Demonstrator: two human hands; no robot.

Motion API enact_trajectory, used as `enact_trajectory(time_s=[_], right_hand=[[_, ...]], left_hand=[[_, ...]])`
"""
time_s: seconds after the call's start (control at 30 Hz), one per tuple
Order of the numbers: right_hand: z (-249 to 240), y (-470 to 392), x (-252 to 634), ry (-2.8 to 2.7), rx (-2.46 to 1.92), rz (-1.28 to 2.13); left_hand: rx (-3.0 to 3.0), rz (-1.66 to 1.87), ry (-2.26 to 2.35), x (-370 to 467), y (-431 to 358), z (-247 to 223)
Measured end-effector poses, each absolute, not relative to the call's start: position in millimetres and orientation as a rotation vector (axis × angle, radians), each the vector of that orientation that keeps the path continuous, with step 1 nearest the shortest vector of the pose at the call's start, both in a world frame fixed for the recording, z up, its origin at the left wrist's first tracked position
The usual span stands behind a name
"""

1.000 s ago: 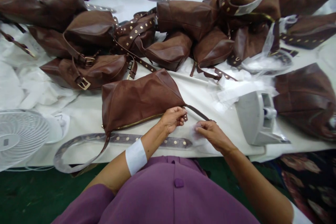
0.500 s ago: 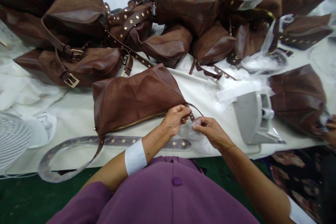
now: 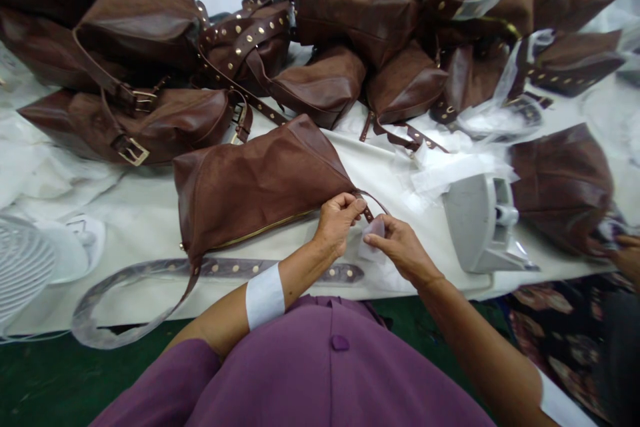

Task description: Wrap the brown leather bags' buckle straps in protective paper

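A brown suede-and-leather handbag (image 3: 260,187) lies on its side on the table, its gold zipper edge toward me. My left hand (image 3: 340,220) is closed in a pinch at the bag's right corner, on a short narrow strap (image 3: 369,213) with small holes. Just right of it, my right hand (image 3: 403,247) pinches a thin translucent white sheet (image 3: 373,240) beside the strap's end; whether this is paper or plastic I cannot tell. From the bag's left corner a long studded strap (image 3: 225,268) in clear wrapping loops along the table's front edge.
Several similar brown bags (image 3: 350,13) are piled across the back. A grey tape dispenser (image 3: 475,220) stands at the right, with white sheets (image 3: 440,167) behind it. At the left is a white fan (image 3: 23,273). A co-worker's hand (image 3: 630,253) touches another bag (image 3: 563,187) at far right.
My right hand has lifted slightly, and more of the translucent sheet shows below its fingers. My left hand keeps its pinch at the bag's corner, with the bag shifted very slightly up.
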State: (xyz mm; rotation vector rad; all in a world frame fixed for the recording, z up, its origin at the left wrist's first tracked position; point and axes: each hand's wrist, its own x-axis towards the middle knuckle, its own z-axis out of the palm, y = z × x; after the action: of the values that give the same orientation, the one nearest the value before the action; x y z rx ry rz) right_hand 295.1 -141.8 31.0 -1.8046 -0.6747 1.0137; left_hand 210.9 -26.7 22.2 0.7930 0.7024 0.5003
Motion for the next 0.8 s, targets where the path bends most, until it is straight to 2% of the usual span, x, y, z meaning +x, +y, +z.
enact_trajectory(time_s=[0.8], right_hand=[[34.1,-137.7,290.5,-0.536,-1.716,0.966]], left_hand=[[0.98,0.595,0.687,207.1,-27.1,18.2]])
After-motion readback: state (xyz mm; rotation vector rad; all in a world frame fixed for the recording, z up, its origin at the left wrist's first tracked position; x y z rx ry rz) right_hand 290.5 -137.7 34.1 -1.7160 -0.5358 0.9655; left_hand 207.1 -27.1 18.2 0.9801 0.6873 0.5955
